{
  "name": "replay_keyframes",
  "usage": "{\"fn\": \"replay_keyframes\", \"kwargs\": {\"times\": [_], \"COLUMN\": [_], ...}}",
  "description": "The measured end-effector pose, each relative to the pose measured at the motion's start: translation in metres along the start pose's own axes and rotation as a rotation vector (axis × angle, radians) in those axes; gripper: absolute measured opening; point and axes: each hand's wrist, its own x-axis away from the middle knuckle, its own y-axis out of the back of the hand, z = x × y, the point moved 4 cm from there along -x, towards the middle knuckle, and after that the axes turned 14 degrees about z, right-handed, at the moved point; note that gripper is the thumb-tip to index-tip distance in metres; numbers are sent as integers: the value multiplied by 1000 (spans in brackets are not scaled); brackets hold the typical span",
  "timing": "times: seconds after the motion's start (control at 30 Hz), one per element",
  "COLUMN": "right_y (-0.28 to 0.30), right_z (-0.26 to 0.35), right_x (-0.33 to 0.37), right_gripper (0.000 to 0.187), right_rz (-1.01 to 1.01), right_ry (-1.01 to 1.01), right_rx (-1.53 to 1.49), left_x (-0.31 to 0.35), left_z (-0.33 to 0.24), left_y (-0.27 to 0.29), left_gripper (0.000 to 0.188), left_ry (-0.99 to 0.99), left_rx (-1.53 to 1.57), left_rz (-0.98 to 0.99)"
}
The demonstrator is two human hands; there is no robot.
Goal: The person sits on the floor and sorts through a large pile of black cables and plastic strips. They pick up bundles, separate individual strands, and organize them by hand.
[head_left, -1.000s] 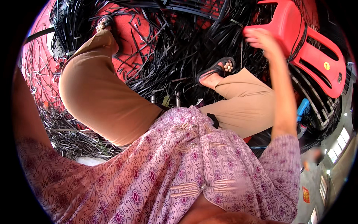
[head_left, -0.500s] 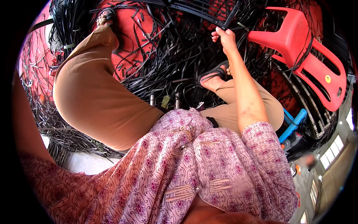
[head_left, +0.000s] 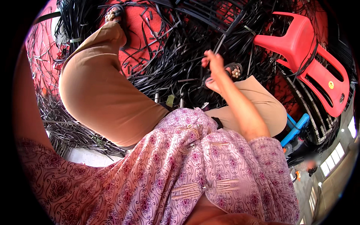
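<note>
My right hand [head_left: 213, 63] is above the sandal on my right foot, fingers closed and slightly blurred. From it a flat grey-black plastic strip [head_left: 220, 43] runs up to the corner of a black frame [head_left: 233, 27]. Strips cross this frame, and its far part is cut off by the picture's top edge. Below the hand, a heap of loose black strips [head_left: 176, 56] lies around my feet. My left arm [head_left: 28, 105] extends up along the left rim; the left hand is out of sight.
A red plastic chair [head_left: 296, 37] lies tipped at the right, a black strip looped over it. Near it are a light blue bar-like piece [head_left: 295, 129] and a curved black-and-white banded frame [head_left: 318, 127]. A bundle of black strips [head_left: 71, 26] stands at the upper left on red flooring.
My right hand has drawn back from the black frame's corner toward me and slightly left. The strip now shows stretched between hand and frame.
</note>
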Motion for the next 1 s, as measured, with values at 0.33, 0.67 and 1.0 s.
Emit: {"fn": "replay_keyframes", "kwargs": {"times": [0.33,0.67,1.0], "right_y": [-91,49,317], "right_z": [150,270,443], "right_x": [239,318,351], "right_gripper": [27,41,69], "right_rz": [588,-463,-567], "right_ry": [-182,-31,-181], "right_rx": [187,1883,1521], "left_x": [5,13,13], "left_z": [-2,5,19], "left_y": [6,20,31], "left_gripper": [44,45,46], "left_ry": [13,59,66], "left_rx": [-6,-12,24], "left_rz": [-40,-75,-84]}}
